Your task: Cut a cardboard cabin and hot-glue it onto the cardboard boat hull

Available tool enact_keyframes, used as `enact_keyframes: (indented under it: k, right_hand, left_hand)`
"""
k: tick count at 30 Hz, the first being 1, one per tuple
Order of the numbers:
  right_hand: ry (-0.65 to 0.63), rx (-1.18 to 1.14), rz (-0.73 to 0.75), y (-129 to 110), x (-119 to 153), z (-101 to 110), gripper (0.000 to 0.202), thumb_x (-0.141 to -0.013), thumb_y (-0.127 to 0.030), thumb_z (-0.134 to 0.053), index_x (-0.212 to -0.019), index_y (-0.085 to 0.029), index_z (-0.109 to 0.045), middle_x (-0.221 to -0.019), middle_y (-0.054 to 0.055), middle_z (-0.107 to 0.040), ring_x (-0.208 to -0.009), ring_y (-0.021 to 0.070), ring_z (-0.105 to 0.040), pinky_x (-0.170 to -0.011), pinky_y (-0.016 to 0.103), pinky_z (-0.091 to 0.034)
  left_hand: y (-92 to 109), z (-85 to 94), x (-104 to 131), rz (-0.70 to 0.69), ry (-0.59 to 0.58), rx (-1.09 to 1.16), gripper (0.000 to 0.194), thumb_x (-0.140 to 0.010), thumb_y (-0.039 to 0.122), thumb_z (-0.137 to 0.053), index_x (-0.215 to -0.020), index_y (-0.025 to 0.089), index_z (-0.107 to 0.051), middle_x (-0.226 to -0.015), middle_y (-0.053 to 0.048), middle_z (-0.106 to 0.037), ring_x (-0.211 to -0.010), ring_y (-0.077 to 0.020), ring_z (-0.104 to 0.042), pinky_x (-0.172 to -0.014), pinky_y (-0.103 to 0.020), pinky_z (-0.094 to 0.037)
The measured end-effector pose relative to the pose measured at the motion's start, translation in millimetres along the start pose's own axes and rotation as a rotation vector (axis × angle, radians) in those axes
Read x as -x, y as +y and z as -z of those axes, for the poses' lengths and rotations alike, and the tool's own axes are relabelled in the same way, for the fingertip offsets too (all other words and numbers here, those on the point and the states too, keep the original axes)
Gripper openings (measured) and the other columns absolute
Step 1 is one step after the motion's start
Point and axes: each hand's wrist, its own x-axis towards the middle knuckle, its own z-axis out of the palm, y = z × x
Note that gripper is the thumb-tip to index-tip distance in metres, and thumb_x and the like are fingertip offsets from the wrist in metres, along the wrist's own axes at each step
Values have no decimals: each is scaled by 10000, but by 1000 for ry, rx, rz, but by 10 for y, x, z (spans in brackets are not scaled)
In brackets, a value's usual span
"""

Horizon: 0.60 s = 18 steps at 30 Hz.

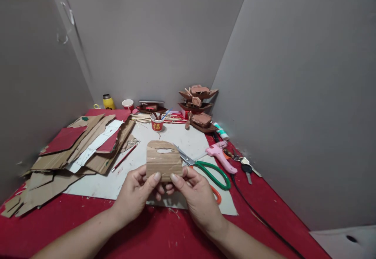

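A small brown cardboard piece (163, 163) with a rounded upper left corner and an oval slot near its top is held up over the white sheet. My left hand (135, 192) pinches its lower left edge, thumb in front and fingers behind. At the lower right edge, my right hand (198, 196) grips it the same way. Green-handled scissors (213, 172) lie just right of the piece, with their blade tips partly behind it. An orange handle (216, 194) shows beside my right hand.
Cardboard scraps (53, 161) are piled left, near a red pencil (125, 158). A paper cup (157, 122), sticks and cardboard boats (201, 122) stand behind. A pink glue gun (221, 156), its black cord and keys (246, 167) lie right, on the red table (141, 235).
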Motion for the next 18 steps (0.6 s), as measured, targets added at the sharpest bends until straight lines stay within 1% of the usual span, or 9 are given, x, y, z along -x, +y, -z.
enact_keyframes:
  k: [2,6,8,11,13,14,16,18]
  right_hand:
    - [13,-3,-12,2,12,-5,315,-741,-449,-793,-745,-177,-636,-662,-11,-694,-578,98,-621,-590,203,-526]
    - [26,-13,-25,15,19,-26,331,-726,-449,-804,-754,-165,-636,-647,-14,-686,-555,90,-615,-576,195,-526]
    - [36,-29,-26,15,10,-32,334,-725,-434,-808,-752,-169,-607,-645,-18,-689,-555,89,-626,-582,192,-530]
    - [45,-75,-14,-7,-21,-20,370,-726,-406,-812,-861,-216,-525,-644,-44,-700,-548,105,-648,-581,208,-541]
    - [12,-65,-31,-25,-44,-1,384,-761,-449,-769,-912,-237,-487,-621,-61,-686,-500,108,-630,-535,209,-532]
    - [-25,-40,-56,-28,-52,8,370,-788,-498,-724,-905,-230,-498,-604,-57,-671,-472,106,-612,-498,203,-518]
    - [-118,21,-119,-17,-59,19,412,-823,-595,-627,-820,-191,-548,-568,-31,-638,-424,100,-569,-417,189,-468]
    - [-180,70,-155,15,-48,17,492,-819,-638,-596,-704,-160,-572,-532,-10,-611,-390,90,-531,-370,180,-416]
  left_hand:
    - [-4,-6,4,-5,14,-32,364,-830,494,-655,-766,139,-610,-581,3,-630,-470,-90,-565,-483,-189,-457]
    - [-26,-35,17,-12,53,-48,362,-833,495,-650,-761,143,-601,-552,14,-614,-442,-85,-545,-466,-189,-448]
    - [-28,-43,26,-12,68,-43,357,-828,490,-657,-763,144,-599,-555,15,-615,-441,-84,-545,-459,-186,-447]
    - [-19,-34,36,-13,84,-37,350,-825,480,-665,-765,143,-596,-554,16,-619,-432,-80,-544,-451,-182,-447]
    - [-14,-22,38,-8,89,-36,338,-831,470,-664,-776,144,-593,-548,17,-622,-424,-79,-544,-447,-180,-448]
    - [-14,-17,38,-3,87,-33,332,-832,466,-664,-785,145,-592,-544,18,-623,-420,-80,-544,-445,-181,-450]
    - [-17,-16,40,5,74,-22,328,-831,465,-666,-796,148,-590,-536,20,-622,-415,-86,-544,-437,-186,-454]
    - [-26,-30,47,3,59,-11,329,-832,466,-665,-786,149,-587,-529,21,-618,-408,-87,-542,-427,-185,-451]
